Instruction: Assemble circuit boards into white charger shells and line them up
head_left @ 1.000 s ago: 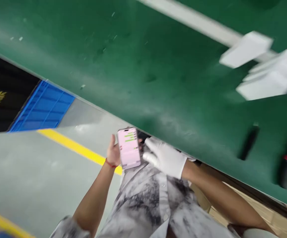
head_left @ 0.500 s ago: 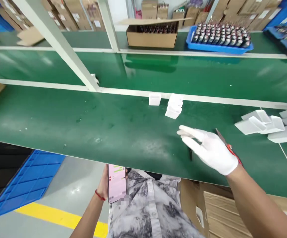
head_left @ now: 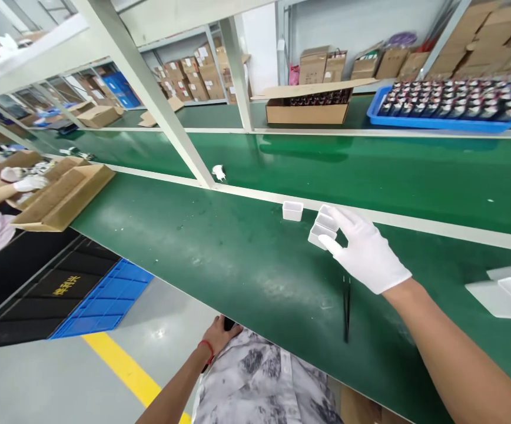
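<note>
My right hand, in a white glove, is at a short row of small white plastic boxes. Its thumb overlaps the front box and its fingers overlap the boxes behind, with a gap between thumb and fingers; whether they press on a box is unclear. Another white box stands alone to the left. Below the glove lie black tweezers. My bare left hand, with a red cord at the wrist, is closed on a phone at the table's front edge. Only dark parts of the phone show.
More white boxes lie at the right. A slanting post rises from the rail. A blue tray of dark parts and an open carton stand behind. A co-worker's gloved hand is by cartons at left.
My right hand has moved to the row of white boxes. The left hand's phone has turned, hiding its lit screen. The view has swung left; the red-handled scissors no longer show.
</note>
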A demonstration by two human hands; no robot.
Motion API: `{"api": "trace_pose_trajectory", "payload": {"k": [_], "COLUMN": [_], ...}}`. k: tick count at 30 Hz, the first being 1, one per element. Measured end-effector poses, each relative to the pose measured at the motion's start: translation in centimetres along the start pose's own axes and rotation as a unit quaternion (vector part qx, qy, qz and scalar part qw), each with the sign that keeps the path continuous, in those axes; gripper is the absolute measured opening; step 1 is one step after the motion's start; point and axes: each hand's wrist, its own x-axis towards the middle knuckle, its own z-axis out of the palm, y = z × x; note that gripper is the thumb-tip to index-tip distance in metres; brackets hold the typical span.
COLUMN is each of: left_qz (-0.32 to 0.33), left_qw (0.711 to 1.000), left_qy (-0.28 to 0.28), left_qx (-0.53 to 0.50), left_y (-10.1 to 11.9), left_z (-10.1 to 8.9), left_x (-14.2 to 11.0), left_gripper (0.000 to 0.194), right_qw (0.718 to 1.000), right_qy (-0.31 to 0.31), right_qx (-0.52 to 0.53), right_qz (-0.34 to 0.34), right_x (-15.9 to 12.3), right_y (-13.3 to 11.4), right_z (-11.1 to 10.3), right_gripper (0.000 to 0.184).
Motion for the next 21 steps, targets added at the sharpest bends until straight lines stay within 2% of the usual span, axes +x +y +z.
{"api": "trace_pose_trajectory", "payload": {"k": [3, 6, 8, 10, 15, 18, 21], "left_qz": [-0.024, -0.038, -0.027, -0.006, 0.002, -0.013, -0.003], "left_qw": [0.998, 0.992, 0.986, 0.979, 0.969, 0.967, 0.965], "left_qy": [-0.032, -0.090, -0.126, -0.141, -0.105, -0.073, -0.051], "left_qx": [0.050, 0.085, 0.109, 0.145, 0.223, 0.243, 0.258], "left_y": [0.1, -0.5, -0.5, 0.0, 1.5, 0.5, -0.3], "left_z": [-0.8, -2.2, -2.5, -2.1, -0.3, -0.5, -0.8], "left_x": [-1.9, -5.5, -7.6, -8.8, -7.6, -6.8, -6.1], "left_gripper": [0.088, 0.093, 0.096, 0.098, 0.095, 0.085, 0.075], "right_qw": [0.999, 0.997, 0.996, 0.995, 0.996, 0.997, 0.999], "right_qy": [-0.003, 0.000, 0.010, 0.014, 0.006, 0.014, -0.009], "right_qx": [0.017, 0.043, 0.059, 0.067, 0.060, 0.049, 0.037], "right_qz": [-0.030, -0.059, -0.070, -0.070, -0.065, -0.056, -0.025], "right_x": [0.4, 0.6, 0.5, 0.1, -1.2, -2.2, -3.2], "right_y": [-0.1, -0.3, -0.5, -0.7, -1.2, -1.1, -0.7], "right_z": [-0.5, -0.9, -1.0, -1.1, -1.3, -1.4, -1.4], "right_gripper": [0.021, 0.012, 0.010, 0.010, 0.013, 0.020, 0.034]}}
